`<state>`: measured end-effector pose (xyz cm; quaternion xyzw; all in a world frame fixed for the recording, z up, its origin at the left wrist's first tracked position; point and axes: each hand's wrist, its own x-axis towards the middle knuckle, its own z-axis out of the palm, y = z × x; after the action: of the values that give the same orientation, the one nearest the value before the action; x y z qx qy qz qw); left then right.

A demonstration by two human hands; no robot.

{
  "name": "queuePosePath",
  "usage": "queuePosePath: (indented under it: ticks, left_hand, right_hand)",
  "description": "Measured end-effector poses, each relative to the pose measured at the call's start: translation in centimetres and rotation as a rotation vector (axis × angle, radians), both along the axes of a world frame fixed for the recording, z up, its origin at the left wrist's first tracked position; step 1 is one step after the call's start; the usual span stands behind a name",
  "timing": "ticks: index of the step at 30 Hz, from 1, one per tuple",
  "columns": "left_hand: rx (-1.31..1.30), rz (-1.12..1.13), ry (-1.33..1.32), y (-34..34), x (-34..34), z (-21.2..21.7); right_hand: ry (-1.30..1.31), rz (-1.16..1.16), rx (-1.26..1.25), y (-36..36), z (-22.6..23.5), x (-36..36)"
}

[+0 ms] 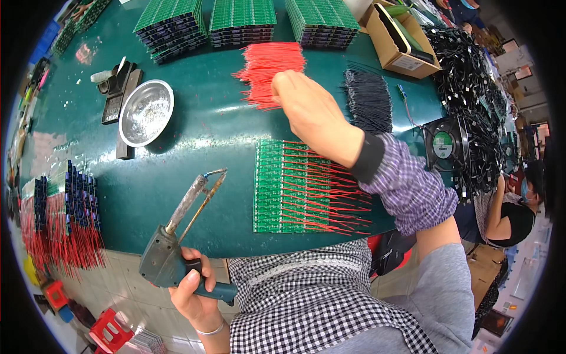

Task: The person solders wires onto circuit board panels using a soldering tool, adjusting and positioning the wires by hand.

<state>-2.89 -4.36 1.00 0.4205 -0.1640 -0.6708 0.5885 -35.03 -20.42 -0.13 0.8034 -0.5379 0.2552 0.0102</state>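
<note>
My left hand is wrapped round the handle of a soldering gun, whose tip and thin feed tube point up and to the right over the table's front part. My right hand reaches to a pile of red wires, its fingers pinched at the right edge; whether a wire is between them is hidden. In front of me lies a green circuit board panel. Red wires run from its rows and stick out past its right side.
Stacked green panels line the back. A metal bowl rests by a dark stand at left. Wired boards stand at the left edge. Black wires, a fan, a carton and heaped black cables occupy the right. A co-worker sits beyond.
</note>
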Motion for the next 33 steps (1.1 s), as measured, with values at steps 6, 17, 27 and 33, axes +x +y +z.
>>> queuePosePath:
  ticks: [6, 17, 27, 33]
  left_hand:
    - [0.013, -0.119, -0.025, 1.8, 0.4, 0.5]
    - [0.05, -0.256, -0.873, 7.3, 1.2, 1.7]
    - [-0.182, -0.402, -1.079, 7.8, 1.6, -0.1]
    - [-0.199, -0.424, -1.097, 7.7, 1.5, 0.0]
  right_hand:
    - [-0.331, 0.131, 0.259, 10.1, 3.7, 1.6]
    - [-0.527, -0.066, 0.327, 17.3, 0.3, 6.0]
    - [-0.473, -0.083, 0.213, 17.6, -0.5, 6.9]
    - [-0.396, -0.085, 0.189, 17.7, -0.6, 7.0]
